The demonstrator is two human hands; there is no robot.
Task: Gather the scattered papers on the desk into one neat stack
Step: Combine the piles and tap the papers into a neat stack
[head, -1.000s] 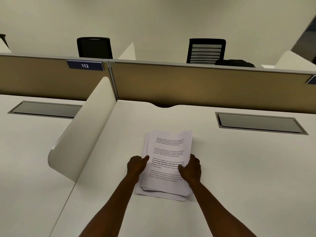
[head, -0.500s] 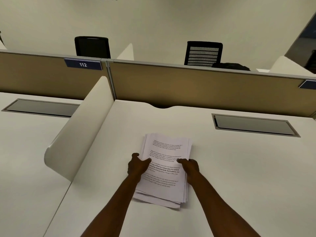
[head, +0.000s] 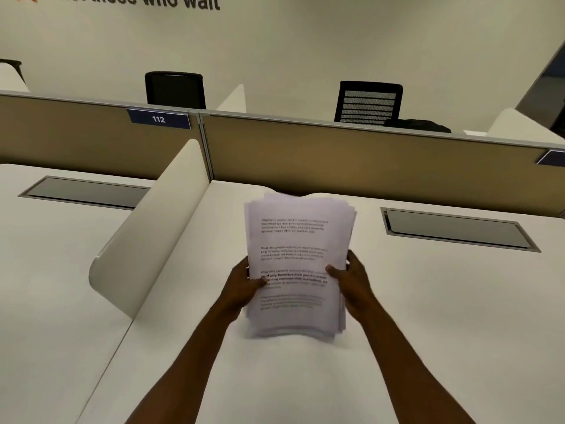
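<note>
A stack of white printed papers (head: 298, 240) is held tilted up off the white desk (head: 428, 316), its lower edge near the desk surface and blurred. My left hand (head: 241, 286) grips the stack's left edge, thumb on the top sheet. My right hand (head: 351, 278) grips the right edge, thumb on the front too. The sheets are roughly aligned, with edges slightly fanned at the top and the right side. No loose sheets show elsewhere on the desk.
A curved white side divider (head: 146, 237) stands to the left. A tan partition (head: 351, 157) with a "112" tag (head: 158, 119) closes the back. A grey cable hatch (head: 458, 229) sits at the right, another hatch (head: 82, 192) on the neighbouring desk. Two black chairs stand beyond.
The stack lay flat on the desk with both hands squaring its sides; now both hands have lifted it and tilted it upright toward me.
</note>
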